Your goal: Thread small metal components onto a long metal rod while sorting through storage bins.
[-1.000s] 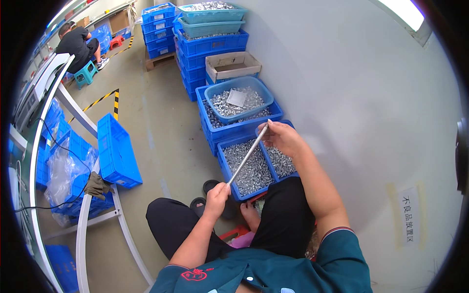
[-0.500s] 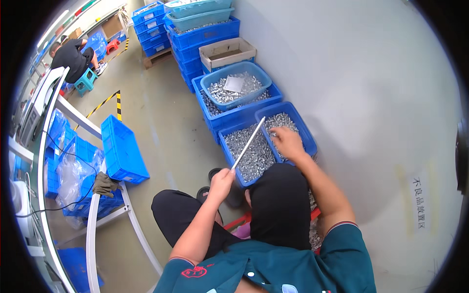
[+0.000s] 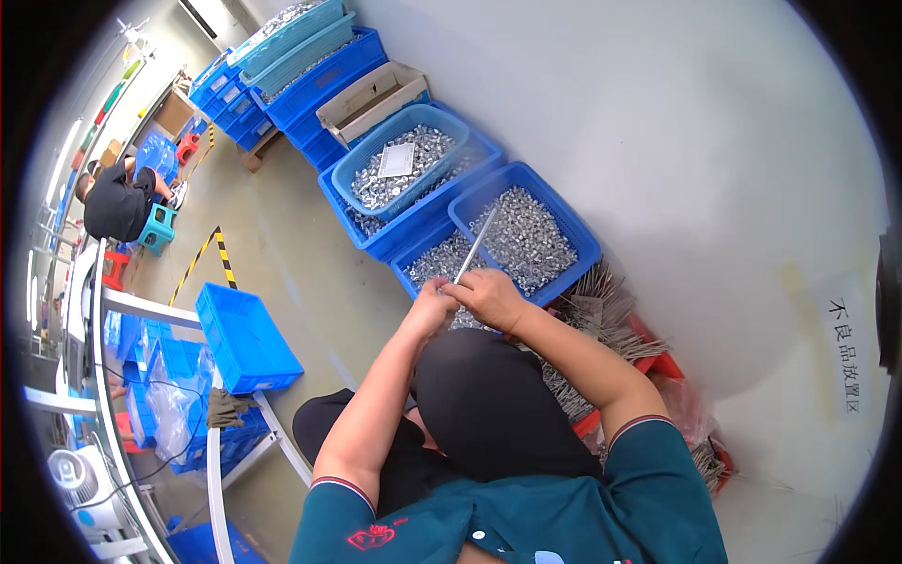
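Observation:
I hold a thin metal rod (image 3: 475, 246) that slants up and to the right over two blue crates of small silvery metal parts (image 3: 522, 235). My left hand (image 3: 429, 307) grips the rod's lower end. Right next to it, my right hand (image 3: 486, 293) pinches the rod just above, fingers closed around it or around a small part on it. Both hands hover above the nearer crate (image 3: 434, 264), over my black-trousered knee (image 3: 479, 395).
More blue crates and a round blue basin of parts (image 3: 399, 169) line the wall, with a cardboard box (image 3: 371, 99) behind. A pile of metal rods (image 3: 601, 320) lies at my right. An empty blue crate (image 3: 242, 338) sits on a white frame at left. Another person (image 3: 117, 202) sits far left.
My right hand has slid down the rod from its upper end to meet the left hand at the lower end. My head has tilted, shifting the crates up and right.

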### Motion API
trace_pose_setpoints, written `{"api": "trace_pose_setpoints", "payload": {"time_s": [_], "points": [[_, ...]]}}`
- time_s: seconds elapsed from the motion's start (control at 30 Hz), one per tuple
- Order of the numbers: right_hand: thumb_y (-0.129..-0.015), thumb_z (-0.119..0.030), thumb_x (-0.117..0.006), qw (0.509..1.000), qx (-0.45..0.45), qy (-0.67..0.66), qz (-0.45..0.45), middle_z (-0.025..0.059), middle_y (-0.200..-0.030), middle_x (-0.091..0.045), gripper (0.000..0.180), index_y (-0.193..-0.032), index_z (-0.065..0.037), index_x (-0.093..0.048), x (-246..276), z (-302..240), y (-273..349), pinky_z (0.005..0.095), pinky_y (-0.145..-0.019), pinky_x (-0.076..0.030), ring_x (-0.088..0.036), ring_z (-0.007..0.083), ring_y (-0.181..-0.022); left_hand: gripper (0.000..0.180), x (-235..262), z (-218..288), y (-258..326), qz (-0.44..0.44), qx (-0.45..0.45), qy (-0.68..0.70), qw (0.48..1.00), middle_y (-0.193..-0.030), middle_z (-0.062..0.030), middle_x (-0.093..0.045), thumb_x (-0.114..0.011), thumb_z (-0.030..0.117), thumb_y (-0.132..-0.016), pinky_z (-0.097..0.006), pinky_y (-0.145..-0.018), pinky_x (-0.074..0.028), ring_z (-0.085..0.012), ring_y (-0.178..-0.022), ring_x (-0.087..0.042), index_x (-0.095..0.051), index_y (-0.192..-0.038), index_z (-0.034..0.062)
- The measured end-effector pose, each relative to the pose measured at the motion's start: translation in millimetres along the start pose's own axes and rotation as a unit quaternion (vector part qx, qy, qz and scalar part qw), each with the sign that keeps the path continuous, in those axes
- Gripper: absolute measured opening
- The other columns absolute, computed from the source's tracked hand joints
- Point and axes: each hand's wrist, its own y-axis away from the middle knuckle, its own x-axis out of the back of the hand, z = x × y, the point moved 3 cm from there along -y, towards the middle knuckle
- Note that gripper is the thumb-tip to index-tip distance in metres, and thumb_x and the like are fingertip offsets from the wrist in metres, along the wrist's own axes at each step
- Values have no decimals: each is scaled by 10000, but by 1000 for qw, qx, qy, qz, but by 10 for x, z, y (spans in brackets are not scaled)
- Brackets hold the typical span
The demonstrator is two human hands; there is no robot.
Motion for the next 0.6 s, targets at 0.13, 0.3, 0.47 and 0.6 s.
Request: {"api": "trace_pose_setpoints", "payload": {"time_s": [0.13, 0.3, 0.47, 0.6], "points": [[-714, -130, -548, 1000, -10, 1, 25, 21, -670, -503, 187, -883, -155, -624, -93, 284, -8, 335, -547, -455, -560, 218, -644, 587, 78, -23, 37, 20, 26, -51, 998, -566, -9, -433, -518, 19, -694, -255, -351, -237, -87, -399, -367, -343, -1254, 34], [-783, -127, -514, 991, -131, 17, -11, 60, -731, -553, 207, -942, -194, -629, -241, 895, 55, 390, -599, -473, -586, 255, -708, 469, 298, -7, 554, 44, 46, -108, 992, -540, 15, -411, -540, 96, -774, -242, -343, -210, -74, -389, -343, -388, -1214, 43], [-844, -131, -432, 913, -383, 91, -109, 156, -929, -595, 335, -1163, -160, -531, -174, 1610, 64, 436, -720, -479, -594, 333, -846, 333, 569, -103, 1030, 47, 115, -23, 992, -523, 49, -371, -548, 177, -849, -219, -358, -190, -44, -389, -290, -452, -1142, 53], [-799, -114, -514, 937, -345, 52, 27, 171, -936, -596, 295, -1090, -76, -543, -180, 1460, -5, 441, -713, -477, -583, 343, -855, 150, 642, -276, 1197, 111, 59, 16, 992, -496, 90, -294, -529, 211, -883, -199, -366, -148, -25, -376, -225, -543, -965, 87]]}}
